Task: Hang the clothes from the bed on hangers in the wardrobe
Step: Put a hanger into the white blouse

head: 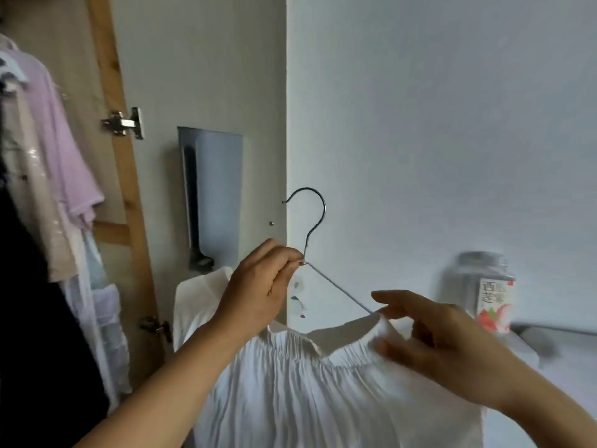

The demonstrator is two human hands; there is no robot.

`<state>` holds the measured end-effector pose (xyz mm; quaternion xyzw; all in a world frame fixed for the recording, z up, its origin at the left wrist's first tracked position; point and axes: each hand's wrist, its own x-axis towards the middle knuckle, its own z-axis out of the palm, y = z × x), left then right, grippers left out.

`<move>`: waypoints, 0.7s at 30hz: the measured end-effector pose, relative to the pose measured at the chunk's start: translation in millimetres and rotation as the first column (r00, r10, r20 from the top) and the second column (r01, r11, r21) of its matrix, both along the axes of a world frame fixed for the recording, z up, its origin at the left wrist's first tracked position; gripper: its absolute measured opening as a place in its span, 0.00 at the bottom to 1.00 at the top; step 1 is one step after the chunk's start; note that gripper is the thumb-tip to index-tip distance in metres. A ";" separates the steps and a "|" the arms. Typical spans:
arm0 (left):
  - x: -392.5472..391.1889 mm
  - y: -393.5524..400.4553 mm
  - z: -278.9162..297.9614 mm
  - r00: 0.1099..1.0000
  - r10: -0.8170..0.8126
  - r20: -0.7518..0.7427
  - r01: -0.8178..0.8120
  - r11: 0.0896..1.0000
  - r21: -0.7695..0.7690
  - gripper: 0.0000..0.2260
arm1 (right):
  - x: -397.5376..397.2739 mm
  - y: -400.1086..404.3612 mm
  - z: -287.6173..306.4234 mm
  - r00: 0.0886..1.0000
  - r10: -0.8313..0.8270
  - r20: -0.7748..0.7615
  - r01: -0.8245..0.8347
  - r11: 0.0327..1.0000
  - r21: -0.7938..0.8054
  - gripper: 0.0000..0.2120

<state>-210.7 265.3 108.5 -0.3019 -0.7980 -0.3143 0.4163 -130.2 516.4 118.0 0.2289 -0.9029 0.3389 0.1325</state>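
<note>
Head view looks down on a white pleated garment (300, 392) draped on a wire hanger (339, 287), held up in front of the open wardrobe door (200, 76). Her left hand (258, 289) pinches the hanger at the base of its hook. Her right hand (439, 344) holds the garment's gathered edge at the hanger's right arm. Clothes (48, 163) already hang at the left. A jar (484, 292) stands by the wall.
</note>
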 end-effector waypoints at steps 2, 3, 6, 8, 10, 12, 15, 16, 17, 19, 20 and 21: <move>6.5 -24.5 1.4 0.996 0.093 -0.008 -0.093 0.996 -0.010 0.05 | -13.3 -19.4 7.4 0.951 0.223 0.212 -0.220 0.975 -0.040 0.24; 8.6 -33.1 1.6 0.992 0.126 -0.002 -0.126 0.992 -0.001 0.06 | -17.7 -29.0 10.8 0.896 0.343 0.281 -0.331 0.939 -0.090 0.23; 20.4 -64.2 7.0 0.977 0.213 0.032 -0.215 0.974 0.070 0.09 | -31.1 -67.0 16.5 0.763 0.577 0.290 -0.522 0.816 -0.250 0.14; 27.9 -79.8 14.9 0.965 0.261 0.030 -0.262 0.961 0.089 0.14 | -36.2 -90.1 16.7 0.711 0.650 0.268 -0.532 0.747 -0.400 0.13; 37.3 -95.0 28.1 0.939 0.343 0.003 -0.341 0.935 0.098 0.16 | -41.0 -112.7 18.7 0.666 0.710 0.229 -0.544 0.672 -0.503 0.15; 46.4 -111.0 43.3 0.908 0.420 -0.018 -0.416 0.904 0.100 0.17 | -45.7 -135.3 22.5 0.591 0.785 0.185 -0.552 0.561 -0.617 0.21; 57.9 -133.9 61.2 0.877 0.480 -0.034 -0.477 0.876 0.069 0.17 | -51.9 -165.7 34.4 0.480 0.870 0.114 -0.539 0.395 -0.744 0.33; 62.6 -144.0 66.3 0.864 0.501 -0.042 -0.498 0.865 0.060 0.17 | -54.2 -176.3 40.0 0.466 0.879 0.099 -0.528 0.366 -0.766 0.35; 66.8 -153.7 71.4 0.851 0.524 -0.041 -0.522 0.851 0.056 0.16 | -57.6 -185.2 45.0 0.451 0.889 0.078 -0.524 0.334 -0.783 0.36; 72.7 -178.4 80.7 0.803 0.595 -0.013 -0.593 0.802 0.073 0.13 | -63.5 -204.1 56.7 0.423 0.905 0.056 -0.530 0.297 -0.794 0.36; 73.5 -192.3 83.8 0.770 0.637 0.010 -0.636 0.767 0.081 0.12 | -65.3 -212.8 62.3 0.407 0.912 0.051 -0.532 0.283 -0.798 0.35; 72.8 -208.4 86.9 0.728 0.684 0.034 -0.685 0.725 0.078 0.13 | -68.9 -223.2 67.5 0.385 0.922 0.045 -0.536 0.263 -0.802 0.35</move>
